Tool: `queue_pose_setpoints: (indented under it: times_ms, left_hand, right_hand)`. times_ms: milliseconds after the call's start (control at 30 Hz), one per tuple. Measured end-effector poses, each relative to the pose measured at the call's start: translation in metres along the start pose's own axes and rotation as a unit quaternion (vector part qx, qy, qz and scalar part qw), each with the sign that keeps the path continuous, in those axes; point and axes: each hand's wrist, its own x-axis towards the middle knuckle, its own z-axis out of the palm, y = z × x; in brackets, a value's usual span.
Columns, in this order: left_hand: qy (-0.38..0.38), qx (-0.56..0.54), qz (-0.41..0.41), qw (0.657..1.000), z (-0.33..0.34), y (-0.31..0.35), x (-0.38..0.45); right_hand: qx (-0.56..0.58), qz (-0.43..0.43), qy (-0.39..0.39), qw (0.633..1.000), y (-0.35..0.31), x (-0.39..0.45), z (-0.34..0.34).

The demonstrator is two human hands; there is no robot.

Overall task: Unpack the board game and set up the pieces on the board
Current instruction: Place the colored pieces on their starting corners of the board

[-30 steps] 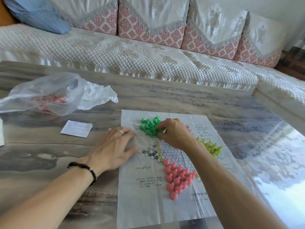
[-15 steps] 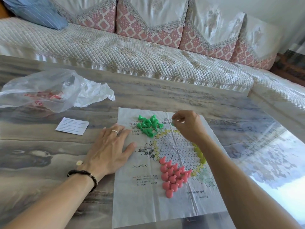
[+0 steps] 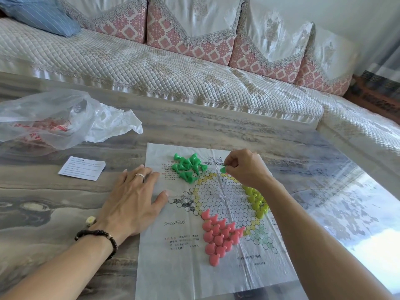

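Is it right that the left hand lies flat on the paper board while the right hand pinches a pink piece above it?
Not quite. The head view shows the right hand pinching a green piece, not a pink one. The left hand does lie flat on the paper board.

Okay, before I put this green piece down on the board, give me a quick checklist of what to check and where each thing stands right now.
1. Piece held firmly: ok. The right hand pinches one green piece.
2. Sheet held flat: ok. The left hand rests open on the edge of the paper board.
3. Top point free of pieces: ok, the circles below the held piece look bare.
4. Remaining green pieces in place: not ok. The green pile lies loose, off the star.
5. Pink pieces set up: ok, they fill one point.
6. Yellow-green pieces complete: cannot tell, the right forearm hides some.
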Motion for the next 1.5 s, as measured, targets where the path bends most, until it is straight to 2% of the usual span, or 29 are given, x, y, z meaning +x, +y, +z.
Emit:
queue_pose_setpoints:
  times_ms: [133,433,633,767,1033,1400,1500]
  left_hand:
    - [-0.003,0.005,-0.003,1.000,0.000,0.000,0.000]
    - [-0.001,-0.002,0.003,1.000,0.000,-0.001,0.001]
    - [0.002,0.001,-0.004,1.000,-0.001,0.001,0.000]
    - [0.001,0.000,-0.009,1.000,-0.003,0.003,-0.001]
    - [0.010,-0.007,-0.007,1.000,-0.005,0.003,-0.001]
    - [-0.001,0.002,-0.009,1.000,-0.003,0.003,0.000]
    - [-0.004,0.014,-0.007,1.000,-0.003,0.003,0.000]
  right_hand:
    - [-0.010,-0.014,-0.033,0.999,-0.001,0.001,0.004]
    - [0.003,-0.019,-0.042,0.999,0.004,0.003,0.011]
    - [0.028,-0.058,-0.004,0.998,-0.011,0.013,0.006]
    - [0.015,-0.089,-0.044,0.995,-0.033,0.025,0.018]
    - [-0.036,-0.085,-0.090,0.992,-0.042,0.036,0.028]
    - [0.062,-0.055,-0.033,0.996,-0.022,0.027,0.001]
    - [0.045,-0.041,-0.022,0.998,-0.018,0.019,-0.003]
